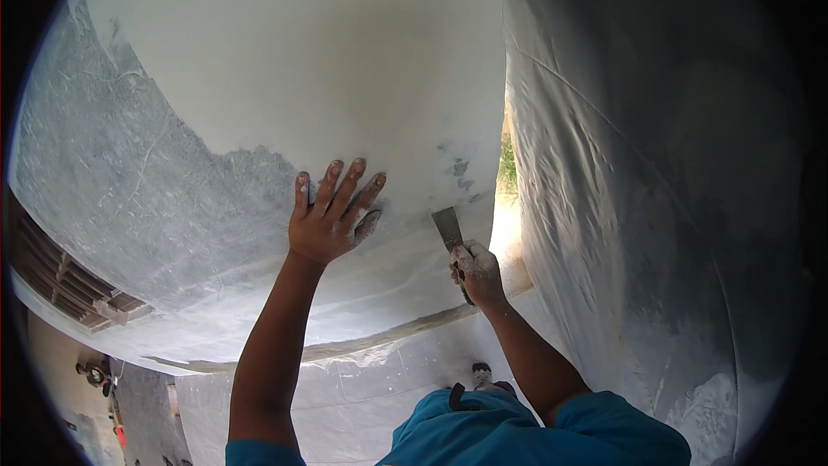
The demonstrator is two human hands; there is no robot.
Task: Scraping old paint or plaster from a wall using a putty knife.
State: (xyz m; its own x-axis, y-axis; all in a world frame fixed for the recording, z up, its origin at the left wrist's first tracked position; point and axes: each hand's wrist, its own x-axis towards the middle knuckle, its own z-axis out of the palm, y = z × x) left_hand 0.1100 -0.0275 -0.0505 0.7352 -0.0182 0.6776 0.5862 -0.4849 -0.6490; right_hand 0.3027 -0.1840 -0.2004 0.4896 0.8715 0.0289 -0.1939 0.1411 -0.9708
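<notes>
In front of me rises a wall (401,77), its upper part coated in smooth pale plaster or filler and its lower left part bare grey. My left hand (330,217) is spread with the fingers apart at the ragged edge of the coating; white residue marks the fingers. Whether the whole palm touches the wall I cannot tell. My right hand (477,268), dusted white, grips the handle of a putty knife (447,225). Its blade points up the wall, close to the wall's right edge. Dark patches (460,167) show through the coating above the blade.
A plastic sheet (582,162) hangs along the right, with a bright gap between it and the wall. A slatted vent or window opening (65,265) sits in the wall at the left. White splatters mark the tiled floor (349,395) below. A person (97,375) seems visible far left.
</notes>
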